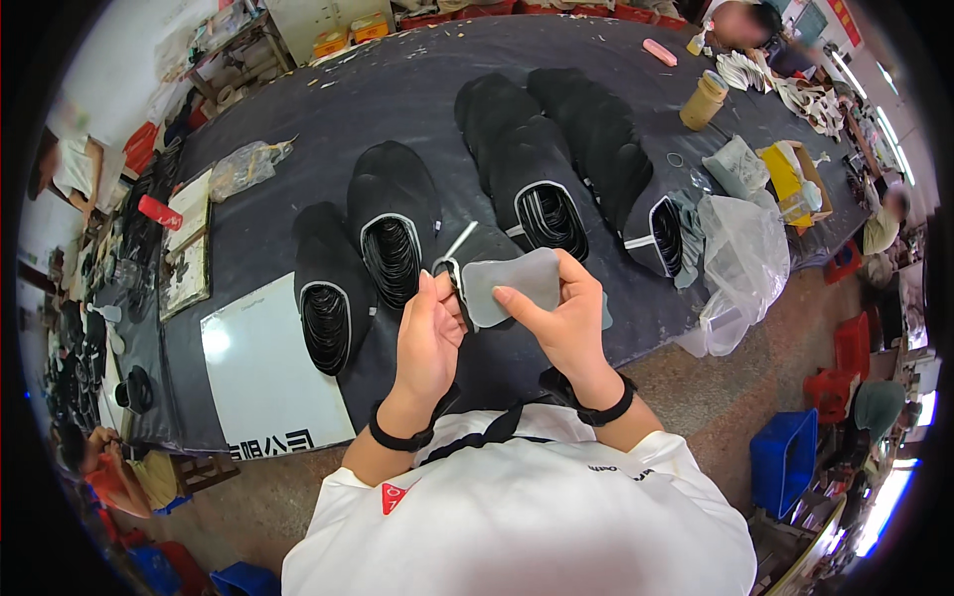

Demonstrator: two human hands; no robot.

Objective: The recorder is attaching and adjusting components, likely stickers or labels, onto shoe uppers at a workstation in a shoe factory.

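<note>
Close to the table's near edge, my right hand (571, 323) pinches a thin grey rounded piece (507, 278) of sheet material, thumb on top. Beside it, my left hand (434, 323) has its fingers curled at a black fabric piece (485, 243) with a pale edge, which looks like a shoe upper. The grey piece covers part of it, and a narrow white strip stands out beyond. Nested stacks of black shoe uppers (393, 174) with white edging lie just past my hands, among them a long stack (512, 129) and another (596, 129) to the right.
A white board (273, 368) lies at the left on the dark table (328, 99). To the right are a clear plastic bag (740, 263), a yellow carton (795, 179) and a tan jar (704, 101). A blue crate (783, 462) stands on the floor. Other people sit around.
</note>
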